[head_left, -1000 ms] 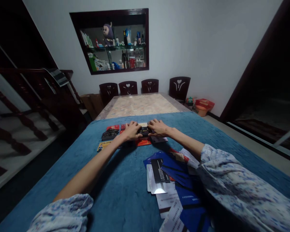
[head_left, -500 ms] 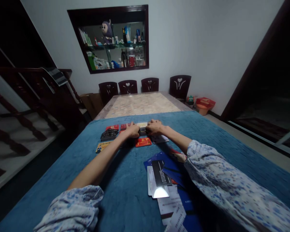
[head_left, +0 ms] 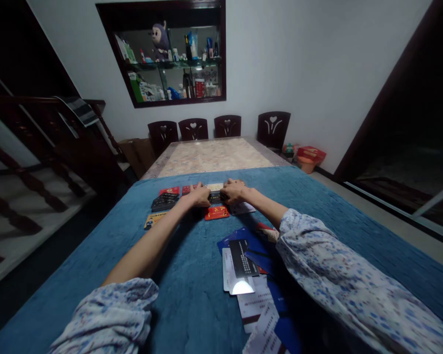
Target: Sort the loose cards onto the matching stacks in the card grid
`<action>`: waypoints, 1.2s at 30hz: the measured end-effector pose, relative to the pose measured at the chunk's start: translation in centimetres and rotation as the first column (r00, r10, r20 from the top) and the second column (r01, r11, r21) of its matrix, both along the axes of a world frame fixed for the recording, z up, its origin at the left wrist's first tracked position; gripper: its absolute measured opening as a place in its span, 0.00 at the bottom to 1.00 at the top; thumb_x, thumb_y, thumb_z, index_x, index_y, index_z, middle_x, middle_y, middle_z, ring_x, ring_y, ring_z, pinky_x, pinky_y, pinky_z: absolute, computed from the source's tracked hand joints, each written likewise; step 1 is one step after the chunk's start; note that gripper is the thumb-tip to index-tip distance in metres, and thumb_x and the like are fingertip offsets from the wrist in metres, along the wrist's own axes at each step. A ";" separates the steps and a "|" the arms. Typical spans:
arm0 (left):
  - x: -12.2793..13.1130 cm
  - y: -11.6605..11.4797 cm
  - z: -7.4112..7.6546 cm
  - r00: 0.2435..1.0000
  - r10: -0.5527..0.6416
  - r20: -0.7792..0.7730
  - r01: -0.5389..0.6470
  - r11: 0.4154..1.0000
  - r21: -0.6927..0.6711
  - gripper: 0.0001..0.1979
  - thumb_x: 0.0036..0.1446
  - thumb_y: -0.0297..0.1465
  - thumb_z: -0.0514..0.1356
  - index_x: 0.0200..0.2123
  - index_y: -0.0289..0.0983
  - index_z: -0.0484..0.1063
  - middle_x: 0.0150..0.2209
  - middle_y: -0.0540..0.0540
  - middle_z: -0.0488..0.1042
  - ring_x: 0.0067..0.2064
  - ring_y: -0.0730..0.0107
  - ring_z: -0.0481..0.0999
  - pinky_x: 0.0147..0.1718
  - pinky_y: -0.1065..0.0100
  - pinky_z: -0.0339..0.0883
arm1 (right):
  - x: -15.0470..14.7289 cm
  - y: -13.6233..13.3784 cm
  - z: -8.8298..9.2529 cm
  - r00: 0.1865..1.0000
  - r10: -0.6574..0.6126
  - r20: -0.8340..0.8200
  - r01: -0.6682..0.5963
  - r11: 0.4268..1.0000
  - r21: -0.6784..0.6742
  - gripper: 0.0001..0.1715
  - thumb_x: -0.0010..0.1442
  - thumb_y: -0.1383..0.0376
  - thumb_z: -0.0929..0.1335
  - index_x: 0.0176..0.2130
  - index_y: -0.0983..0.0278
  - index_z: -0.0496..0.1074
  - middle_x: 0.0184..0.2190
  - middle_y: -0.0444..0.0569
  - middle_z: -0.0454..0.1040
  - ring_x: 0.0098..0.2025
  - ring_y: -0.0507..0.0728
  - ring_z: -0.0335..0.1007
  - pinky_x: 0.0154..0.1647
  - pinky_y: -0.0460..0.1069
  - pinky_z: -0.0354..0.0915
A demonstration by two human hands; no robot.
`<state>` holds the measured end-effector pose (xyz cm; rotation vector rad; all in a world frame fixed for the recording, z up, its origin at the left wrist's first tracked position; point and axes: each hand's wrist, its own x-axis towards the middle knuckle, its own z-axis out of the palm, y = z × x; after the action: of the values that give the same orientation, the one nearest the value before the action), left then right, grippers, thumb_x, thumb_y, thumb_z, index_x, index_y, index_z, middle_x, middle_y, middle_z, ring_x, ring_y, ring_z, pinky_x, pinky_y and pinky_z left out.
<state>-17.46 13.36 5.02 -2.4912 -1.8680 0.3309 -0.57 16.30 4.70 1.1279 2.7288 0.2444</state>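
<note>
At the far part of the blue cloth, my left hand (head_left: 200,195) and my right hand (head_left: 234,191) face each other with curled fingers, pressing the two ends of a small stack of black cards (head_left: 215,198). A pale yellow card (head_left: 215,187) lies just beyond the stack, and a red card (head_left: 217,213) just on the near side. Under my right wrist is a whitish card (head_left: 242,208). To the left of my left hand are a heap of black cards (head_left: 165,202), a red card (head_left: 169,191) and a yellow card (head_left: 154,220). Some fingertips are hidden.
Closer to me, a loose spread of blue cards (head_left: 260,257), a black card (head_left: 242,259) and white cards (head_left: 251,304) lies partly beneath my right sleeve. The blue cloth (head_left: 192,295) covers the near table. Chairs (head_left: 228,129) stand at the far end.
The view has tilted slightly, so everything sits a little higher and further left. Both hands stay at the ends of the black stack, with little visible movement.
</note>
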 end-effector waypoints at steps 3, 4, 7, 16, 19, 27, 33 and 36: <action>0.0 -0.5 0.3 0.999 -0.029 -0.023 0.029 0.999 0.037 0.18 0.51 0.31 0.63 0.47 0.35 0.75 0.55 0.34 0.71 0.62 0.41 0.59 0.57 0.35 0.53 | 0.4 -0.4 0.3 1.000 0.013 -0.015 -0.012 1.000 0.024 0.27 0.57 0.59 0.69 0.55 0.65 0.71 0.54 0.62 0.71 0.57 0.70 0.57 0.48 0.60 0.62; -0.1 -0.8 0.4 0.999 -0.041 -0.023 0.042 0.998 0.055 0.19 0.51 0.32 0.64 0.47 0.35 0.75 0.55 0.33 0.71 0.62 0.41 0.58 0.57 0.35 0.53 | 0.6 -0.6 0.4 0.999 0.024 -0.028 -0.023 0.999 0.032 0.28 0.57 0.59 0.69 0.56 0.64 0.71 0.54 0.61 0.71 0.57 0.70 0.57 0.48 0.59 0.62; -0.3 -1.6 0.6 0.997 -0.077 -0.008 0.078 0.989 0.123 0.19 0.52 0.32 0.63 0.49 0.36 0.74 0.56 0.33 0.71 0.63 0.41 0.58 0.56 0.37 0.54 | 1.5 -1.0 0.6 0.996 0.054 -0.069 -0.051 0.998 0.045 0.28 0.57 0.60 0.68 0.57 0.62 0.70 0.55 0.60 0.70 0.57 0.70 0.56 0.48 0.59 0.61; 1.2 -5.6 -0.5 0.962 -0.212 0.173 0.160 0.948 0.275 0.18 0.55 0.27 0.58 0.50 0.40 0.75 0.56 0.39 0.72 0.65 0.41 0.54 0.55 0.39 0.52 | 6.0 -3.4 0.3 0.973 0.102 -0.205 -0.088 0.993 0.075 0.25 0.57 0.64 0.68 0.55 0.59 0.74 0.56 0.54 0.72 0.56 0.68 0.56 0.46 0.56 0.57; 2.6 -7.4 -0.7 0.928 -0.276 0.251 0.190 0.929 0.318 0.16 0.57 0.27 0.57 0.48 0.40 0.76 0.54 0.41 0.74 0.65 0.43 0.54 0.56 0.39 0.49 | 7.6 -4.7 -0.1 0.967 0.105 -0.232 -0.092 0.993 0.069 0.23 0.58 0.64 0.68 0.53 0.59 0.75 0.52 0.54 0.75 0.55 0.67 0.56 0.46 0.56 0.56; 6.6 -11.2 -0.6 0.874 -0.363 0.324 0.274 0.918 0.288 0.16 0.57 0.28 0.58 0.48 0.42 0.77 0.52 0.43 0.75 0.65 0.44 0.51 0.57 0.42 0.46 | 11.7 -8.3 -0.8 0.952 0.062 -0.301 -0.046 0.997 0.060 0.17 0.60 0.65 0.67 0.49 0.60 0.77 0.48 0.54 0.77 0.52 0.65 0.60 0.44 0.55 0.54; 8.1 -13.5 -0.9 0.826 -0.417 0.379 0.342 0.906 0.251 0.13 0.59 0.29 0.59 0.47 0.41 0.77 0.51 0.42 0.76 0.65 0.44 0.51 0.58 0.41 0.44 | 14.6 -11.3 -1.9 0.917 0.068 -0.393 -0.034 0.995 0.092 0.14 0.61 0.64 0.67 0.46 0.60 0.78 0.45 0.54 0.78 0.50 0.64 0.61 0.45 0.56 0.54; 8.6 -14.3 -1.3 0.809 -0.445 0.383 0.389 0.895 0.218 0.12 0.59 0.31 0.60 0.45 0.41 0.78 0.50 0.42 0.77 0.64 0.43 0.53 0.58 0.39 0.44 | 15.7 -13.2 -2.8 0.891 0.084 -0.446 -0.046 0.994 0.095 0.13 0.63 0.62 0.67 0.44 0.60 0.78 0.44 0.54 0.78 0.49 0.63 0.62 0.44 0.56 0.55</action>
<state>-8.91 -0.97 3.76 -2.9490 -1.2956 -0.3625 15.11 3.09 1.91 1.2482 3.1917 0.1135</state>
